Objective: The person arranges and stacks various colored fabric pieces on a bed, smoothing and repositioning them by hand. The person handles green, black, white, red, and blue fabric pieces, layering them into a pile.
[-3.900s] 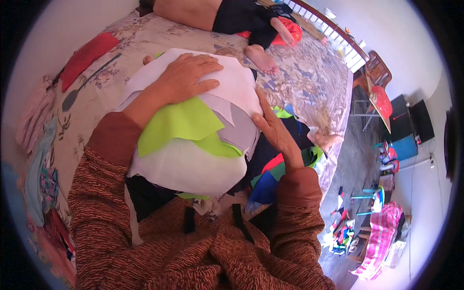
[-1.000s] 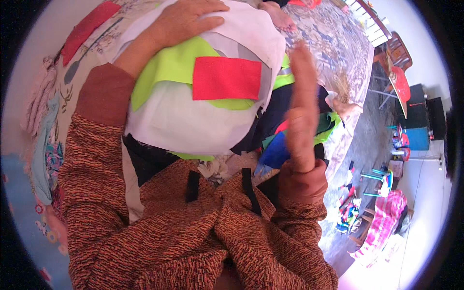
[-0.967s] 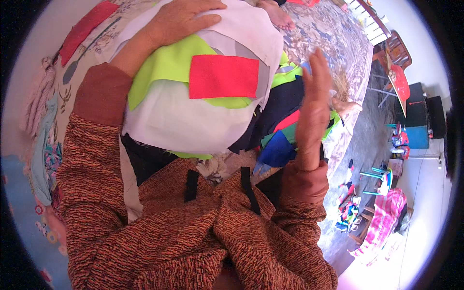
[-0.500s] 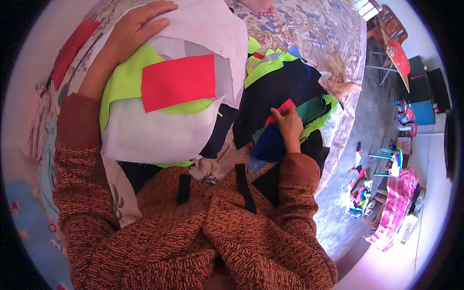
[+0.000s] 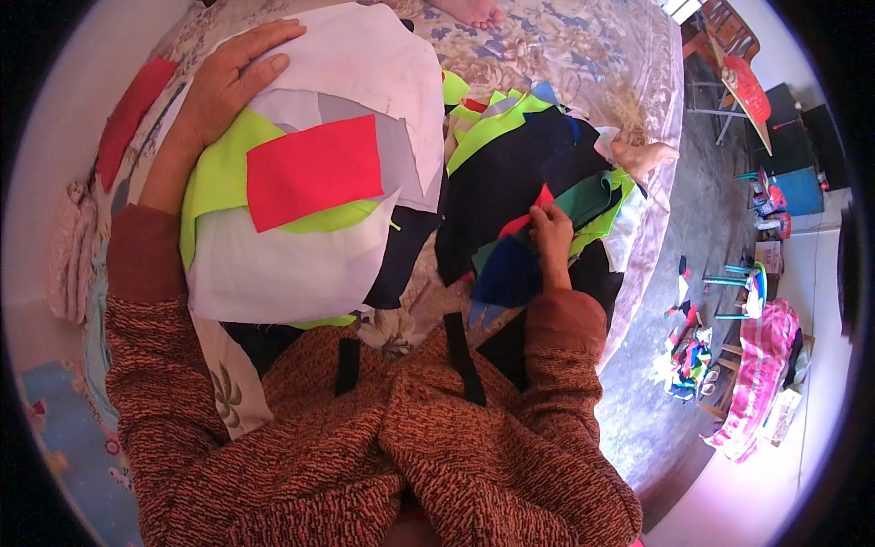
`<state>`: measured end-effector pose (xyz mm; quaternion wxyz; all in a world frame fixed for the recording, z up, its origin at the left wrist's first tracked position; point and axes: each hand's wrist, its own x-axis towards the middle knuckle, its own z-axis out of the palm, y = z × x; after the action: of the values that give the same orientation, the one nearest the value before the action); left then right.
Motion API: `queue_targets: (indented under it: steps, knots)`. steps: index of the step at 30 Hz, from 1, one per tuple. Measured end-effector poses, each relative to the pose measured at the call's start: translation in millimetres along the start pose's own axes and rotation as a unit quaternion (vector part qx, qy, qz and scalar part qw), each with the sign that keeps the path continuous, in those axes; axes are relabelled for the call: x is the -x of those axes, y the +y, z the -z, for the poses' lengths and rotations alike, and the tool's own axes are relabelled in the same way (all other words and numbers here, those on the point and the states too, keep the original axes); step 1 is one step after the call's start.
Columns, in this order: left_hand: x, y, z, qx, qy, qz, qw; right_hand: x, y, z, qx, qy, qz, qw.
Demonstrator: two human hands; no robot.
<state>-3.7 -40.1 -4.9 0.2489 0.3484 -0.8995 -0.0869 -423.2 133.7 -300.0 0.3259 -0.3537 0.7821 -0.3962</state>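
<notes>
My left hand (image 5: 232, 77) lies flat, fingers stretched out, on the upper left of a pile of fabric pieces. White cloth (image 5: 365, 59) tops the pile's far side. Nearer are lime-green cloth (image 5: 217, 173), a red rectangular piece (image 5: 314, 171) and another white piece (image 5: 283, 260). To the right, a second heap holds a large black piece (image 5: 497, 178), a green strip (image 5: 583, 199) and a dark blue piece (image 5: 506, 272). My right hand (image 5: 552, 235) is closed over this heap, pinching a small red fabric scrap (image 5: 516, 225) between thumb and fingers.
A floral sheet (image 5: 556, 46) lies beneath the heaps. Bare feet show at the top (image 5: 474, 11) and right (image 5: 645, 157). On the floor at right are a heap of scraps (image 5: 690, 360), a small stool (image 5: 755, 290) and a pink checked cloth (image 5: 766, 378).
The view has shifted slightly, and the left pile sits a little lower and further left in the picture. My left hand still rests on it; my right hand stays at the red scrap.
</notes>
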Motion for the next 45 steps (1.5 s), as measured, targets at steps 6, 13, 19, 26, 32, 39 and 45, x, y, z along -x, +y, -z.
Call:
queue_targets:
  steps: [6, 13, 19, 26, 32, 39, 45]
  knots:
    - [3, 4, 2, -0.016, 0.007, 0.003, 1.0, 20, -40, 32, -0.578, -0.18, 0.043, 0.794]
    - [4, 1, -2, -0.017, 0.034, -0.031, 0.999, 28, -41, 31, -0.72, -0.27, 0.075, 0.634]
    - [0, 0, -4, -0.047, 0.054, -0.054, 0.996, 52, -89, 63, -0.683, -0.208, 0.193, 0.672]
    - [4, -3, -11, -0.054, 0.056, -0.013, 0.997, 105, -254, 75, -0.374, 0.051, 0.394, 0.838]
    - [4, -10, -10, -0.047, 0.05, -0.032, 0.997, 154, -333, -40, 0.155, -0.014, 0.62, 0.769]
    - [2, -13, -9, -0.036, 0.027, -0.045, 0.998, 155, -318, -69, 0.247, -0.047, 0.628, 0.736]
    - [2, -10, -2, 0.107, 0.012, 0.027, 0.994, 156, -317, -70, 0.233, -0.042, 0.626, 0.743]
